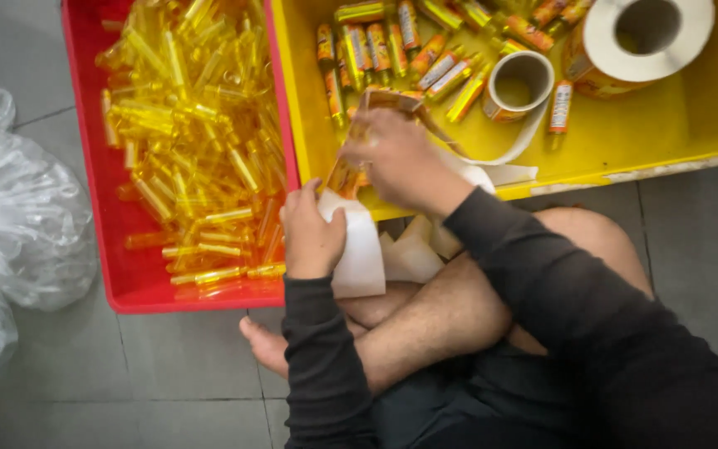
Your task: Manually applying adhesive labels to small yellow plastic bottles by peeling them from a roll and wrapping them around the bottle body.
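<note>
**Hands at the edge of the yellow tray**

The yellow tray is the landmark here. Inside it, toward its far left corner, lies a cluster of small yellow vials already wrapped in orange and white labels, lying at mixed angles. Just right of that cluster stands a small roll of labels, a white ring with orange print on its outer face; its white backing strip trails off toward the tray's near wall. At the tray's far right corner sits a large label roll, white with an orange side. One labelled vial lies alone between the two rolls.

Touching the tray's left wall is a red tray, heaped with bare, clear yellow vials that carry no labels. Further left of that, on the grey floor, lies crumpled clear plastic sheeting.

At the yellow tray's near left corner, the right hand is curled closed around a small vial with an orange label, its fingers over the upper end. The left hand, just below and touching the vial's lower end, pinches it with thumb and fingers while resting on loose white backing paper draped over the person's crossed legs. The vial sits between both hands, over the tray's rim.
</note>
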